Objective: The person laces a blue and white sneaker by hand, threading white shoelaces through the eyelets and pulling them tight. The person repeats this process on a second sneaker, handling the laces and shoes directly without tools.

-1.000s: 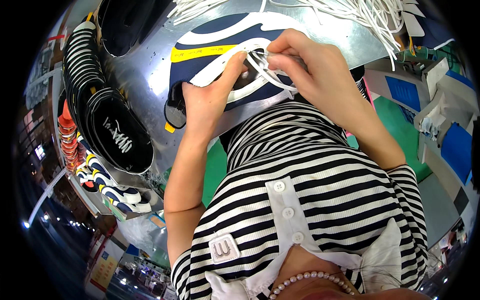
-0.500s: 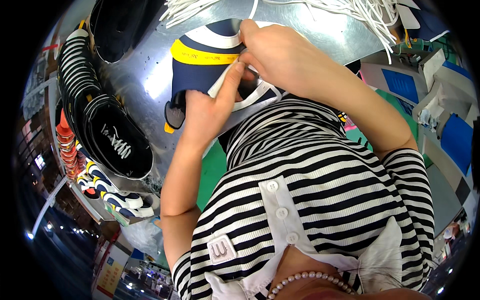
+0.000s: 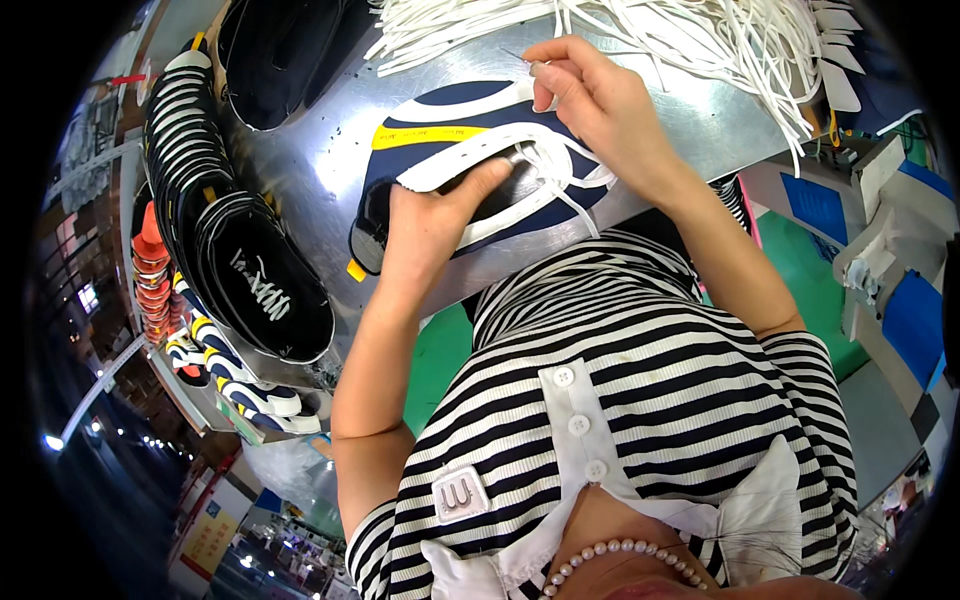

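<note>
A navy, white and yellow shoe upper lies on the metal table, its white lace threaded through the front part of the opening. My left hand is closed on the upper's near side, with the thumb inside the opening and the other fingers hidden beneath. Just beyond the toe, my right hand is raised off the upper in a pinch. A thin needle-like tool pokes out between its thumb and forefinger; its exact kind is too small to make out.
Across the far side of the metal table lies a heap of white laces. Stacked black shoe uppers line the left edge, with more navy, white and yellow uppers below them. Another black piece sits at the far left.
My right hand has moved away from the opening, up and to the right. The upper now lies flatter, with its opening and lace in sight, and my left hand still grips it.
</note>
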The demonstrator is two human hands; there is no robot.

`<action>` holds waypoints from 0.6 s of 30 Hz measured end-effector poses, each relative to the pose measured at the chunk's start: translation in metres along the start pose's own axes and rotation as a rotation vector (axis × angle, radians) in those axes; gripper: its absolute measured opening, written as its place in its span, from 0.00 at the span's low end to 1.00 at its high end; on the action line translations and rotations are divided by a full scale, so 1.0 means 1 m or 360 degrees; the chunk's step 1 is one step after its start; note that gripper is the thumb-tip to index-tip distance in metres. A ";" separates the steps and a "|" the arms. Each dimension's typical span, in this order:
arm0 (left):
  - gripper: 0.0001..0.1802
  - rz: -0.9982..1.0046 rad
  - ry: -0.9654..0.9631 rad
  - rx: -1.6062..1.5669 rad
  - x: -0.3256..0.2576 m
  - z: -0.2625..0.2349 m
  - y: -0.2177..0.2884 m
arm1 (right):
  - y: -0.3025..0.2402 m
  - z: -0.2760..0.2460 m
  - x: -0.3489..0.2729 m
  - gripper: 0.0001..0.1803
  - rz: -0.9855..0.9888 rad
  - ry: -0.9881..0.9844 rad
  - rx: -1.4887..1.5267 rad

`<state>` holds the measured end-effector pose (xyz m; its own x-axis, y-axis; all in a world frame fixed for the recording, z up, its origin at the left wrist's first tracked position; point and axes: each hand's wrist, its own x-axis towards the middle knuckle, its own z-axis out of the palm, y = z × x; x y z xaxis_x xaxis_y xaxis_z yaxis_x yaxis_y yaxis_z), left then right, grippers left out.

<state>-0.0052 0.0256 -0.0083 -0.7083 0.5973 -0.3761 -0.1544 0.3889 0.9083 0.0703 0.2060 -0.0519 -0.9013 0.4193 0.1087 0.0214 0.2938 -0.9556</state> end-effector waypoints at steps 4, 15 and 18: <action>0.16 0.0221 0.0085 0.0206 0.008 0.005 -0.001 | 0.002 0.002 0.001 0.13 -0.0056 -0.0069 -0.0160; 0.14 0.0330 0.0000 -0.2354 -0.083 -0.108 0.082 | 0.003 0.012 0.002 0.14 0.0009 0.0001 -0.0716; 0.11 0.1306 0.0032 -0.2031 -0.112 -0.139 0.105 | 0.013 0.020 0.000 0.10 -0.0133 0.0186 -0.0761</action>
<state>-0.0380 -0.0985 0.1546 -0.8994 0.3265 0.2905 -0.1920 -0.8924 0.4084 0.0621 0.1929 -0.0701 -0.8546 0.4630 0.2354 0.1718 0.6798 -0.7130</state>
